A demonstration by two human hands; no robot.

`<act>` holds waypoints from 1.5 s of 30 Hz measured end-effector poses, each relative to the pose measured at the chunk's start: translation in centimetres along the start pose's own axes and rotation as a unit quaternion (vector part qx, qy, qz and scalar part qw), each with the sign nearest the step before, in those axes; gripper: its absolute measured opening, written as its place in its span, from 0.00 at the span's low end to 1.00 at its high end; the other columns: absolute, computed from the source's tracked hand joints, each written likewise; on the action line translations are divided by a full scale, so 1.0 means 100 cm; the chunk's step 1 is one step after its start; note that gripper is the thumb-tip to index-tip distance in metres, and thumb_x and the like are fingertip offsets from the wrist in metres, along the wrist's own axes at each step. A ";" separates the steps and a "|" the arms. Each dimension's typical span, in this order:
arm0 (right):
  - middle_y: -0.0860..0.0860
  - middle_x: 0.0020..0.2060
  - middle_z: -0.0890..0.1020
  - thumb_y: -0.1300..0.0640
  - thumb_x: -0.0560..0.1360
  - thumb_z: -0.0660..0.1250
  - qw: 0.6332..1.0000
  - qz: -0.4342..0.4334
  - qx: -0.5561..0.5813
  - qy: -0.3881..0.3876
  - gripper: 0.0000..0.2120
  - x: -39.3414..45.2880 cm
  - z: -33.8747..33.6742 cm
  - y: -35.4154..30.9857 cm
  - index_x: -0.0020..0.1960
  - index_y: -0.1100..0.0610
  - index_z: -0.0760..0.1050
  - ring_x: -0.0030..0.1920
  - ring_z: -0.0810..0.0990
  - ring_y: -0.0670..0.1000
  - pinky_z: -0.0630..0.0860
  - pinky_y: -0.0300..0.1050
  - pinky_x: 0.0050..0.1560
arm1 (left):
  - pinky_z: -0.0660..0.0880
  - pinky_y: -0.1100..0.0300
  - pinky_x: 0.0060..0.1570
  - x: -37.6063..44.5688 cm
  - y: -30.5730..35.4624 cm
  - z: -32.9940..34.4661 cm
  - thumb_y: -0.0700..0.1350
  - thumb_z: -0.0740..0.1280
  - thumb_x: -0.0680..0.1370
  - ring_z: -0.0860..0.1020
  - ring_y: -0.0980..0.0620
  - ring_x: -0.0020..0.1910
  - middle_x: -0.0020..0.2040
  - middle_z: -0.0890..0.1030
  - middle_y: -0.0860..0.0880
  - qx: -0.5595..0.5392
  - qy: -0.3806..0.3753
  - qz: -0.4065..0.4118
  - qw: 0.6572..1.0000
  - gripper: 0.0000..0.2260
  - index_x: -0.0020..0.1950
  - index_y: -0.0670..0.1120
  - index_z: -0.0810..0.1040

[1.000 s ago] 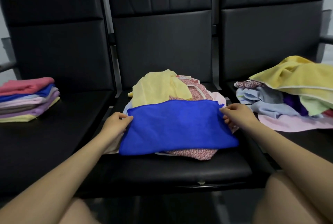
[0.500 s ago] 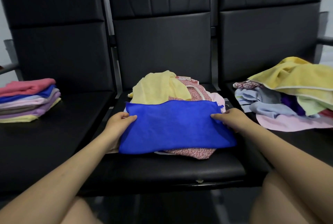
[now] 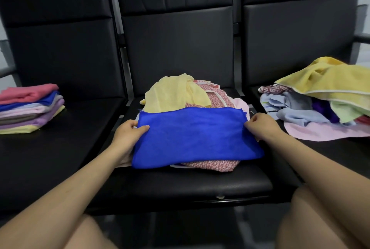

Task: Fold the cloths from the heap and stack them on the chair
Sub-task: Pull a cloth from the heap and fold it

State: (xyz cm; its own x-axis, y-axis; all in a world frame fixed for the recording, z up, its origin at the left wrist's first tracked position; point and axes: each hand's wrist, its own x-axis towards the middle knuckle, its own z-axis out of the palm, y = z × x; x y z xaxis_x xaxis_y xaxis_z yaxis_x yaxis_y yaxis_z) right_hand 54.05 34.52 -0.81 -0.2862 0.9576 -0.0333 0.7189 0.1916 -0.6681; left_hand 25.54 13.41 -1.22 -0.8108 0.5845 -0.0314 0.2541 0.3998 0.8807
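A bright blue cloth (image 3: 195, 137), folded in half, lies across a small heap of cloths (image 3: 202, 96) on the middle chair (image 3: 180, 186). My left hand (image 3: 128, 135) pinches the blue cloth's left edge, thumb on top. At its right edge my right hand (image 3: 260, 126) pinches the cloth. A pale yellow cloth (image 3: 176, 92) and red patterned cloths show behind and under the blue one. A stack of folded cloths (image 3: 30, 108), pink on top, sits on the left chair (image 3: 60, 148).
A larger loose heap (image 3: 320, 100) with a yellow towel on top, light blue and pink cloths covers the right chair. Black chair backs stand behind. My bare knees are at the bottom corners. An armrest (image 3: 360, 38) sticks out at far right.
Both hands shifted slightly along the blue cloth's side edges while it stays folded on the heap; the camera tilted a little.
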 end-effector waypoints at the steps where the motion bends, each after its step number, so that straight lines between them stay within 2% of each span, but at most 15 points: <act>1: 0.57 0.33 0.79 0.56 0.73 0.67 1.000 -0.002 -0.003 -0.002 0.10 -0.001 0.002 -0.003 0.39 0.62 0.73 0.36 0.80 0.59 0.78 0.49 0.38 | 0.77 0.53 0.44 0.000 0.001 -0.002 0.50 0.70 0.76 0.79 0.49 0.45 0.48 0.81 0.47 0.028 -0.007 -0.002 1.000 0.11 0.50 0.43 0.77; 3: 0.55 0.31 0.75 0.52 0.72 0.72 0.998 0.018 0.050 -0.022 0.15 -0.004 0.002 -0.009 0.39 0.60 0.70 0.30 0.75 0.54 0.71 0.44 0.28 | 0.74 0.55 0.43 -0.001 0.003 -0.004 0.52 0.69 0.77 0.78 0.50 0.43 0.48 0.81 0.46 0.048 -0.038 -0.029 0.998 0.13 0.48 0.41 0.76; 5: 0.53 0.33 0.72 0.51 0.72 0.73 0.987 0.059 0.134 -0.065 0.17 -0.009 0.000 -0.011 0.40 0.59 0.68 0.31 0.71 0.51 0.64 0.43 0.28 | 0.73 0.59 0.38 -0.007 0.006 -0.005 0.51 0.67 0.78 0.78 0.52 0.42 0.47 0.81 0.47 0.009 -0.067 -0.064 0.996 0.12 0.50 0.41 0.77; 10: 0.52 0.40 0.79 0.53 0.71 0.75 0.960 0.097 0.220 -0.141 0.13 -0.015 -0.011 -0.006 0.45 0.59 0.74 0.39 0.77 0.50 0.70 0.43 0.34 | 0.77 0.56 0.40 -0.016 0.006 -0.005 0.46 0.69 0.78 0.82 0.45 0.49 0.52 0.82 0.45 -0.145 -0.079 -0.115 0.979 0.10 0.55 0.41 0.79; 16: 0.56 0.50 0.83 0.55 0.76 0.68 0.953 0.034 0.275 -0.124 0.06 -0.016 -0.014 -0.012 0.49 0.58 0.79 0.46 0.81 0.55 0.74 0.47 0.49 | 0.75 0.54 0.47 -0.014 0.012 0.000 0.49 0.61 0.82 0.78 0.50 0.50 0.49 0.80 0.50 -0.096 -0.033 -0.029 0.994 0.08 0.47 0.50 0.77; 19: 0.55 0.46 0.83 0.57 0.78 0.66 0.927 0.028 0.345 -0.146 0.06 -0.024 -0.019 -0.026 0.50 0.59 0.78 0.41 0.81 0.51 0.75 0.43 0.41 | 0.76 0.50 0.52 -0.012 0.010 -0.002 0.48 0.60 0.81 0.77 0.49 0.49 0.50 0.79 0.49 -0.068 -0.011 -0.029 0.997 0.09 0.53 0.45 0.76; 22: 0.54 0.40 0.81 0.59 0.79 0.65 0.889 0.024 0.427 -0.163 0.04 -0.037 -0.015 -0.050 0.48 0.59 0.75 0.36 0.80 0.48 0.75 0.36 0.31 | 0.71 0.57 0.37 -0.009 0.007 -0.004 0.45 0.59 0.80 0.72 0.52 0.38 0.42 0.75 0.48 -0.138 0.008 -0.047 0.989 0.09 0.49 0.43 0.76; 24: 0.54 0.37 0.80 0.60 0.78 0.65 0.864 0.027 0.474 -0.169 0.03 -0.044 -0.006 -0.069 0.47 0.59 0.73 0.33 0.79 0.48 0.73 0.34 0.26 | 0.72 0.57 0.43 -0.010 0.011 -0.008 0.44 0.58 0.81 0.73 0.52 0.42 0.47 0.75 0.48 -0.112 0.049 -0.032 0.992 0.08 0.49 0.47 0.76; 26: 0.51 0.30 0.79 0.61 0.78 0.65 0.854 0.023 0.486 -0.183 0.05 -0.051 0.006 -0.088 0.43 0.60 0.72 0.29 0.78 0.47 0.72 0.33 0.25 | 0.74 0.56 0.53 -0.011 0.014 -0.011 0.43 0.58 0.82 0.75 0.51 0.52 0.54 0.76 0.49 -0.086 0.085 -0.002 0.993 0.10 0.60 0.47 0.77; 29: 0.50 0.28 0.76 0.59 0.79 0.63 0.859 -0.034 0.441 -0.258 0.08 -0.062 0.028 -0.112 0.41 0.57 0.71 0.29 0.73 0.48 0.67 0.38 0.28 | 0.76 0.61 0.41 -0.015 0.018 -0.008 0.42 0.58 0.82 0.77 0.51 0.43 0.47 0.79 0.47 -0.110 0.051 0.006 0.993 0.11 0.58 0.44 0.78; 32: 0.52 0.34 0.80 0.55 0.81 0.61 0.864 -0.084 0.390 -0.308 0.10 -0.069 0.041 -0.116 0.57 0.59 0.74 0.31 0.78 0.49 0.74 0.38 0.28 | 0.78 0.63 0.33 -0.024 0.023 0.002 0.42 0.61 0.81 0.78 0.50 0.36 0.43 0.79 0.44 -0.134 -0.045 -0.034 0.989 0.09 0.55 0.41 0.79; 36: 0.51 0.35 0.79 0.59 0.80 0.62 0.944 -0.148 0.251 -0.157 0.08 -0.058 0.038 -0.092 0.55 0.58 0.78 0.31 0.75 0.48 0.72 0.39 0.31 | 0.81 0.61 0.36 -0.033 0.031 0.017 0.48 0.63 0.81 0.80 0.48 0.37 0.47 0.81 0.43 -0.099 -0.144 -0.082 0.981 0.09 0.53 0.43 0.77; 38: 0.51 0.35 0.79 0.60 0.78 0.63 0.962 -0.149 0.207 -0.096 0.06 -0.051 0.038 -0.076 0.52 0.56 0.78 0.32 0.76 0.48 0.73 0.41 0.34 | 0.80 0.59 0.37 -0.035 0.035 0.025 0.50 0.65 0.80 0.79 0.48 0.36 0.46 0.80 0.44 -0.076 -0.157 -0.084 0.981 0.09 0.51 0.44 0.76; 41: 0.51 0.35 0.78 0.56 0.77 0.66 0.975 -0.118 0.159 -0.104 0.06 -0.046 0.041 -0.062 0.53 0.55 0.76 0.30 0.75 0.48 0.71 0.41 0.30 | 0.75 0.60 0.34 -0.033 0.038 0.034 0.52 0.67 0.78 0.74 0.50 0.31 0.38 0.75 0.47 -0.032 -0.135 -0.072 0.988 0.11 0.44 0.45 0.75; 45: 0.51 0.31 0.77 0.54 0.77 0.68 0.973 -0.091 0.164 -0.136 0.08 -0.045 0.043 -0.061 0.53 0.57 0.77 0.27 0.73 0.49 0.70 0.42 0.29 | 0.71 0.60 0.37 -0.030 0.039 0.042 0.52 0.68 0.77 0.73 0.51 0.36 0.38 0.75 0.48 0.001 -0.133 -0.059 0.989 0.12 0.39 0.47 0.74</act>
State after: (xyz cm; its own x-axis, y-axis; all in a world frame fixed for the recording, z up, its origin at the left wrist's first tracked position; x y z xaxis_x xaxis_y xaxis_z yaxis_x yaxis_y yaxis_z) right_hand 48.17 28.14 0.20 -0.5780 0.8139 -0.0582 0.4134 0.2306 -0.8809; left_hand 31.15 16.20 0.38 -0.6669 0.6990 -0.2582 0.1665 0.4776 0.8626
